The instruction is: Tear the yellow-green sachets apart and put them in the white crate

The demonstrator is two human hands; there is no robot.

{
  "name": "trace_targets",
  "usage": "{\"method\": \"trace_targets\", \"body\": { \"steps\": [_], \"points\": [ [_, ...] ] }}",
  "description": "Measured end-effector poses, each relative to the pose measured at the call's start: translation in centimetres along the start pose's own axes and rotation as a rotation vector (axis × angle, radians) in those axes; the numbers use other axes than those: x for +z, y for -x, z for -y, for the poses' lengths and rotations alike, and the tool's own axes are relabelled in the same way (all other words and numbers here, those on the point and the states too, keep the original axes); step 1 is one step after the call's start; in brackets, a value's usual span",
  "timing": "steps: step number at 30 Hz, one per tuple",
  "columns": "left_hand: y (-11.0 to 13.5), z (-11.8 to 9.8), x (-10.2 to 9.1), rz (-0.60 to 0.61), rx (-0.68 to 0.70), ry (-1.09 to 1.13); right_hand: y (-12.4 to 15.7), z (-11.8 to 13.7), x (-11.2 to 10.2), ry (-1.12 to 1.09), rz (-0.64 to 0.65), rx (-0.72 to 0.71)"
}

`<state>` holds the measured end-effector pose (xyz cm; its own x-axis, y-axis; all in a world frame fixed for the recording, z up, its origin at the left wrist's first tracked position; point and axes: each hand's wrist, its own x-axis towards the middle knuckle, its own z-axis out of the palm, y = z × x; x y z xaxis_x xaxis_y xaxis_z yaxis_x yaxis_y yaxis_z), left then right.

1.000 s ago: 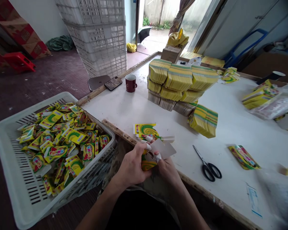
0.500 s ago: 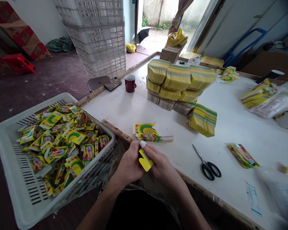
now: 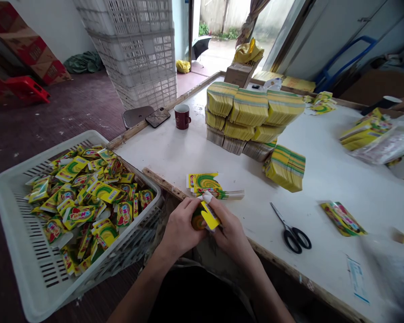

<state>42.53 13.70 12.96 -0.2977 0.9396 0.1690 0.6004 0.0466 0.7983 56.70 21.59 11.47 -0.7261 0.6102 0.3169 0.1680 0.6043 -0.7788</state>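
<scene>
A second ago the card lay open, white side up, between the hands. Now it is folded into a small yellow box, held end-on just over the desk edge. The left hand and right hand both pinch it with closed fingers, so this one looks nearly formed.

Counted:
- one scissors
- one mug
- one phone
- one crate of loose packs
- one low pile of cards
- roughly ten bundles, the lower ones hard to separate

Your left hand and right hand meet near you, both closed in a pinching grip (forearms converging).
</scene>
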Motion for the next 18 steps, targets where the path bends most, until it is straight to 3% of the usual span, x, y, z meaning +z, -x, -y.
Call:
{"method": "trace_targets", "body": {
  "steps": [5, 13, 18],
  "points": [
    [0.12, 0.33, -0.02, -0.034, -0.072, 0.007, -0.05, -0.28, -0.36, 0.035, 0.12, -0.03],
    [-0.06, 0.37, 0.06, -0.043, -0.048, -0.031, 0.24, -0.15, 0.28, 0.037, -0.03, -0.031],
    [-0.08, 0.23, -0.2, -0.018, -0.082, -0.064, 0.16, 0.04, 0.1, 0.083, 0.004, -0.019]
  ]
}}
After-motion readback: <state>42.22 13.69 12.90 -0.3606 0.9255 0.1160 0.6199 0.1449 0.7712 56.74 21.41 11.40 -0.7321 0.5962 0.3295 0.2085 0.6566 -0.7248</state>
